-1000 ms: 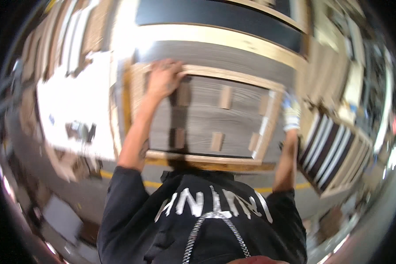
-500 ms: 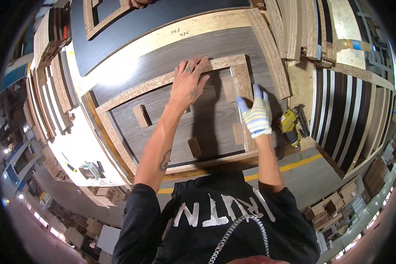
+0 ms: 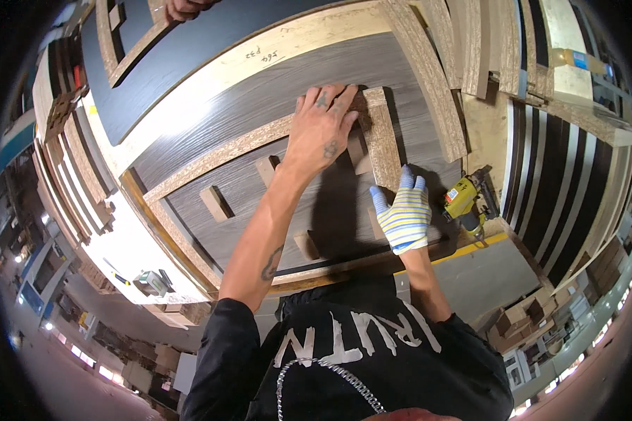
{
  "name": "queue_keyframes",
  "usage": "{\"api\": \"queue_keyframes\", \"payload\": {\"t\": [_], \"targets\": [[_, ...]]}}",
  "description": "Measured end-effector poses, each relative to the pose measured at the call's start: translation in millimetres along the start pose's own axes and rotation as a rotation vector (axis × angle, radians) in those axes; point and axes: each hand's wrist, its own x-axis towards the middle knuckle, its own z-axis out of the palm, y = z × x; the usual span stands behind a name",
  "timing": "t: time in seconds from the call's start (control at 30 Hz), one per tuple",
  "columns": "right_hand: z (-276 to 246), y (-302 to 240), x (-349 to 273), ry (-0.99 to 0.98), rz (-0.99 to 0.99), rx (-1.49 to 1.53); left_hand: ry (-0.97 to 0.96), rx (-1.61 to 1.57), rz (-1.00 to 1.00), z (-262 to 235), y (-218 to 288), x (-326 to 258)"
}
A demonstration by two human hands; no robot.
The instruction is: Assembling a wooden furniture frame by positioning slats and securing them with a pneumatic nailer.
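Observation:
Long particleboard strips [image 3: 218,160] form a frame on a dark grey wood-grain panel [image 3: 288,210]. My bare left hand [image 3: 323,130] lies over the far strip close to its right corner, fingers bent across its edge. The gloved right hand [image 3: 406,214] straddles the near part of the short right-hand strip [image 3: 383,140], thumb on one side and fingers on the other. Several small wood blocks [image 3: 216,203] stand on the panel inside the frame. Just right of my glove lies a yellow nail gun [image 3: 463,200].
Stacked strips [image 3: 555,182] fill a rack on the right; more boards [image 3: 84,154] are piled at left. Across the bench, another person's hand [image 3: 186,8] touches a frame on a dark panel [image 3: 154,77]. A tape measure [image 3: 151,283] sits at lower left.
My left hand has slid right along the far strip toward the corner. My right hand has come nearer to me along the short strip. The view has shifted slightly.

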Motion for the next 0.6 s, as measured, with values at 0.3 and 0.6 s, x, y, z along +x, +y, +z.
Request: {"api": "queue_keyframes", "payload": {"t": [0.3,0.6], "targets": [[-4.3,53.9,-3.0,0.01,-0.16,0.394,0.069,0.046,0.043,14.9,-4.3,-0.2],[22.8,132.3,-112.9,-0.063,0.037,0.696,0.032,0.106,0.088,20.6,-11.4,4.1]]}}
